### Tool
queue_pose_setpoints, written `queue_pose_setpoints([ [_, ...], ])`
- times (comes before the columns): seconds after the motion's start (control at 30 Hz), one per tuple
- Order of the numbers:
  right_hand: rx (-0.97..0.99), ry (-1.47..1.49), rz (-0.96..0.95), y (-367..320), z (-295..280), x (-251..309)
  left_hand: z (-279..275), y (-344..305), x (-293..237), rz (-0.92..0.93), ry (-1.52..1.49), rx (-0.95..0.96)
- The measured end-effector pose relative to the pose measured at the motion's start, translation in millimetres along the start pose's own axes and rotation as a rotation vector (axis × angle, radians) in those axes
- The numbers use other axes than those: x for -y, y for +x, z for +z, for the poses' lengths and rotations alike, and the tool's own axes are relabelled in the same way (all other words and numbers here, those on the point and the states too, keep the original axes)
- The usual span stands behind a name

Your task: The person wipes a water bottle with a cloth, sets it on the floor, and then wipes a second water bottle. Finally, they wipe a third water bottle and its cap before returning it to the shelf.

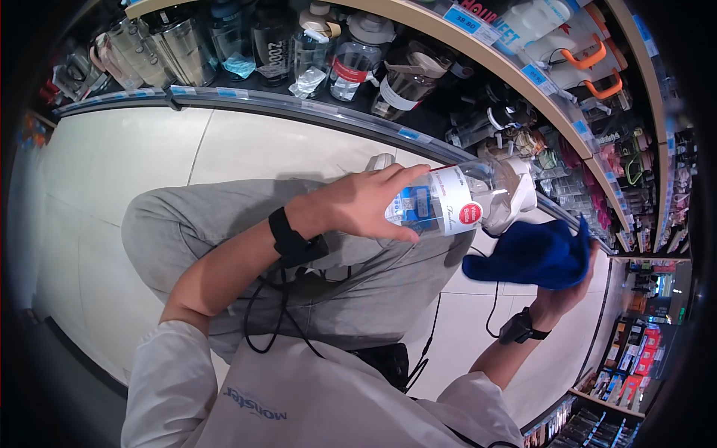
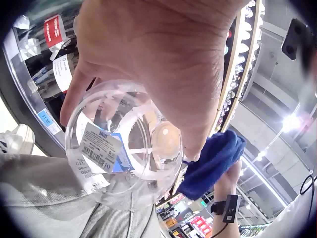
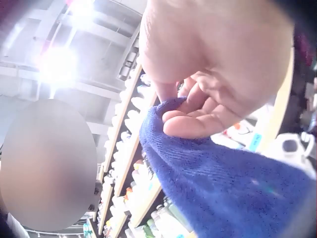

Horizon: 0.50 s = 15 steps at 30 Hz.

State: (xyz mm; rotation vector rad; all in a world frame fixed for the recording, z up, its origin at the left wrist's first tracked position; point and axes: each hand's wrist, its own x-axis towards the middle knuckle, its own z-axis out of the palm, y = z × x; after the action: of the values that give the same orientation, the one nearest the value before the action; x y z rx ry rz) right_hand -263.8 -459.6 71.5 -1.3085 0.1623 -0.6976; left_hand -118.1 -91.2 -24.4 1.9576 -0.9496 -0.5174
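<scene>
A clear plastic bottle [image 1: 450,200] with a white lid and a paper label lies sideways above the lap in the head view. The left hand [image 1: 366,201] grips it near its base. The left wrist view shows the round base of the bottle [image 2: 101,148], with a barcode sticker, under the left hand [image 2: 153,64]. Beside the lid, the right hand [image 1: 564,295] holds a blue cloth [image 1: 538,254]. Curled fingers of the right hand [image 3: 213,69] pinch the cloth [image 3: 218,173] in the right wrist view.
A shelf edge [image 1: 314,113] runs close in front of the knees, with rows of bottles and jugs [image 1: 358,56] behind it. Higher shelves rise to the right. Pale floor tiles [image 1: 119,164] lie around the crossed legs. Black cables [image 1: 280,321] hang over the lap.
</scene>
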Motion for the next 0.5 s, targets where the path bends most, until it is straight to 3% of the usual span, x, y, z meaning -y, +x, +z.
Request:
queue_pose_setpoints([
  [0.07, 0.085, 0.075, -0.089, -11.1, 51.3, 10.8, 0.0, -1.7, -2.6, -0.006, 0.015, 0.008],
  [0.13, 0.319, 0.103, -0.162, 3.1, 37.8, -7.8, 1.4, -2.6, -4.1, 0.028, 0.089, -0.024],
  [0.2, 0.335, -0.348, -0.314, -10.2, 81.9, -20.4, 1.6, -3.1, -5.7, 0.042, 0.097, -0.034],
  [0.27, 0.471, -0.867, -0.527, -18.2, 106.3, -31.4, 2.4, -4.7, -6.3, 0.053, 0.105, -0.046],
  [0.33, 0.671, -1.135, -0.695, -19.8, 125.2, -32.9, 4.7, -5.7, -6.3, 0.053, 0.146, -0.079],
  [0.5, 0.719, -1.287, -0.752, -31.6, 146.8, -51.8, 5.8, -4.3, -7.2, 0.019, 0.152, -0.064],
])
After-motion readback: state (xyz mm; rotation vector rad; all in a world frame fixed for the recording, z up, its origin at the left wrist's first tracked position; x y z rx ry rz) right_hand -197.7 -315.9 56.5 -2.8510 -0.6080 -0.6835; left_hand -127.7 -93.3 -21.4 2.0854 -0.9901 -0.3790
